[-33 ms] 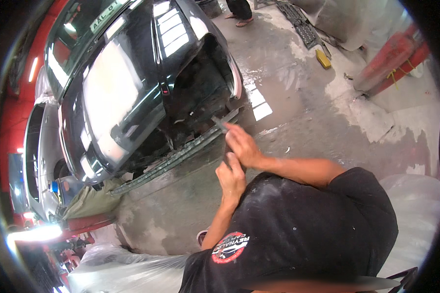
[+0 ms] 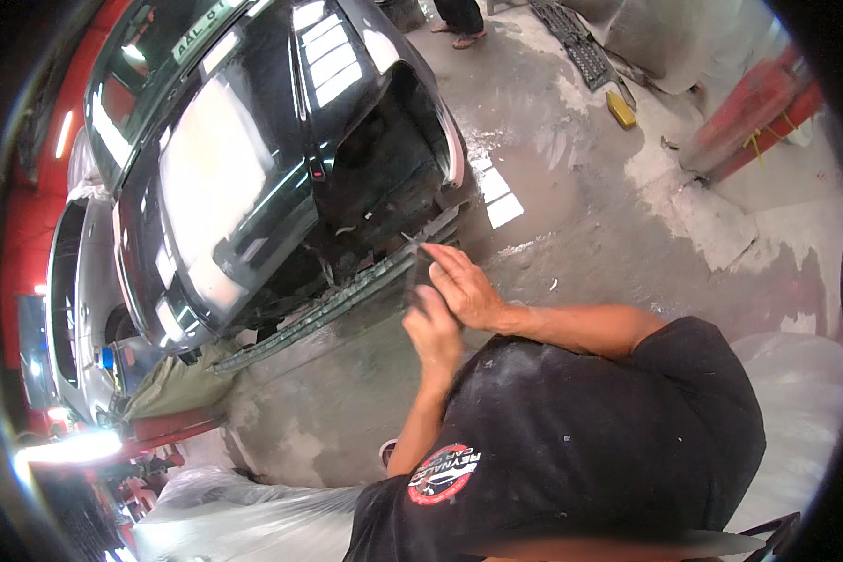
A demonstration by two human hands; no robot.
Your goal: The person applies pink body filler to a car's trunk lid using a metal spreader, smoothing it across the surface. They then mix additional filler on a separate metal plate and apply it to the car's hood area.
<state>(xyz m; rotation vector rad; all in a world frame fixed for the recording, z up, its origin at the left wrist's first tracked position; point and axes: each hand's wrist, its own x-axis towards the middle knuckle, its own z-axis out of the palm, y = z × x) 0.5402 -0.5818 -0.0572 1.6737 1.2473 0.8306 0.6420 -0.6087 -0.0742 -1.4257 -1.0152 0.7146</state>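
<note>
Both hands are together in front of my chest on a dark, flat strip (image 2: 422, 266), whose exact kind I cannot make out. My left hand (image 2: 434, 335) is closed round its lower end, slightly blurred, with the thumb upward. My right hand (image 2: 470, 292) lies against the strip's side, fingers pressed together along it and pointing at the car. Beyond the fingertips is the stripped front of a black car (image 2: 286, 211), with a long grey-green bar (image 2: 332, 307) along its lower edge. The hands look apart from the car, though in line with the bar's right end.
A wet concrete floor (image 2: 571, 206) spreads to the right, with a yellow block (image 2: 619, 110) and a black grille-like panel (image 2: 571, 47) on it. Farther right leans a red post (image 2: 754, 117). Someone's sandalled feet (image 2: 464, 36) stand at the top. Clear plastic sheeting (image 2: 244, 510) lies lower left.
My right hand has moved slightly down, its fingers now straighter along the strip. My left hand has shifted a little up and left, and the strip has turned so a broader dark face shows.
</note>
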